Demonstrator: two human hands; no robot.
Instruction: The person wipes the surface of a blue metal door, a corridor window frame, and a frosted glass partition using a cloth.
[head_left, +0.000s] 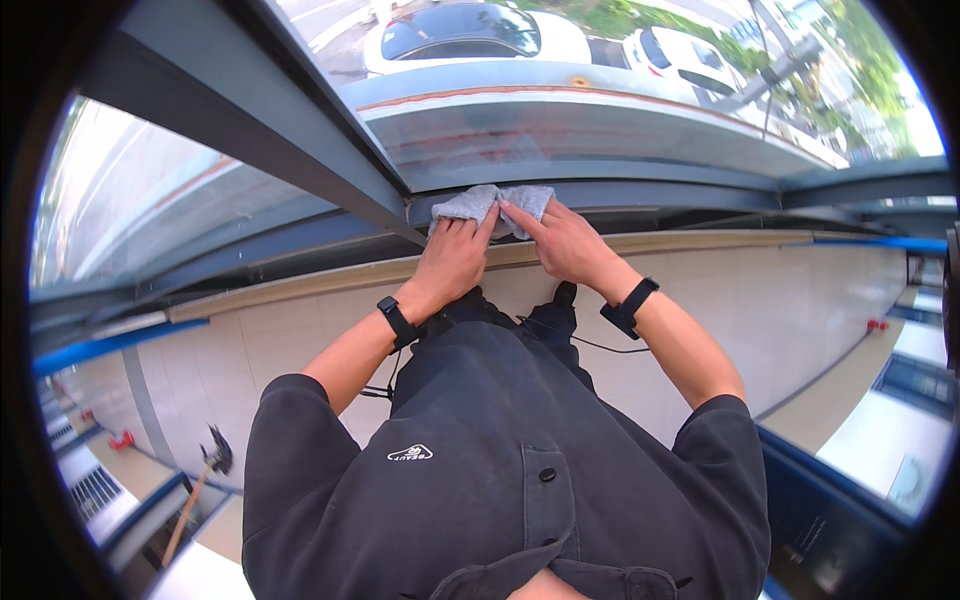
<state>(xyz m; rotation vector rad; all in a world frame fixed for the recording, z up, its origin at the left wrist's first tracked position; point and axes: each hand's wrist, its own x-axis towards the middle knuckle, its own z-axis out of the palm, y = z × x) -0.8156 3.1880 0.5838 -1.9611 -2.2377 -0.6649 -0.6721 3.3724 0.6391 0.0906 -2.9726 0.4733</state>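
A grey cloth (466, 204) lies bunched over the dark metal bottom rail (660, 196) of a window frame. My left hand (454, 251) presses on its left part with the fingers spread a little over it. On the right part rests my right hand (556, 234), its index finger pointing towards the left hand and the other fingers partly hidden by the cloth. The two index fingertips come close together at the middle. Just left of the cloth, a slanting metal mullion (315, 127) meets the rail. Glass (480, 142) rises beyond the rail.
Below the rail runs a beige ledge (675, 241). A thin black cable (607, 348) hangs by my legs over the pale tiled floor (697, 315). A long-handled brush (196, 495) stands at lower left, and a dark blue cabinet (817, 487) at lower right. White cars (570, 37) are outside.
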